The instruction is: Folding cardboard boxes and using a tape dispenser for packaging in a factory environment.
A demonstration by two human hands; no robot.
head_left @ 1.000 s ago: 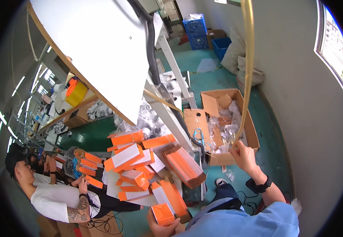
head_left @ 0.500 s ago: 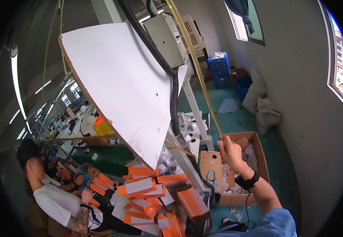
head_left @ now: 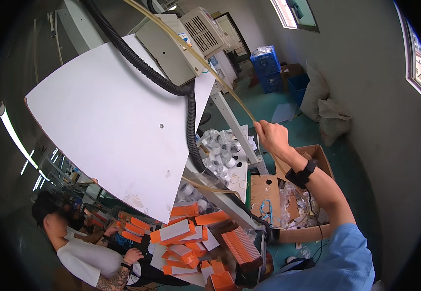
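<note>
My right hand (head_left: 273,139) is closed around a long yellowish hose (head_left: 194,54), which runs down from the upper left past the grey box. A dark band sits on my right wrist, below a blue sleeve. Beneath my right forearm stands an open cardboard box (head_left: 307,236) with plastic bags and cardboard scraps inside. My left hand does not show. Orange-and-white folded boxes (head_left: 175,232) lie piled on a table at the lower middle, beside a stack of flat orange cartons (head_left: 242,246).
A large white panel (head_left: 109,116) and a black corrugated hose (head_left: 191,131) rise at left centre. Wrapped white rolls (head_left: 218,150) cover a bench behind. A co-worker in a white shirt (head_left: 87,257) is at lower left. Sacks (head_left: 334,121) and blue crates (head_left: 268,72) line the wall.
My right hand has risen and moved slightly left with the hose, which now slants more to the left. The view has shifted, showing more of the bench with rolls.
</note>
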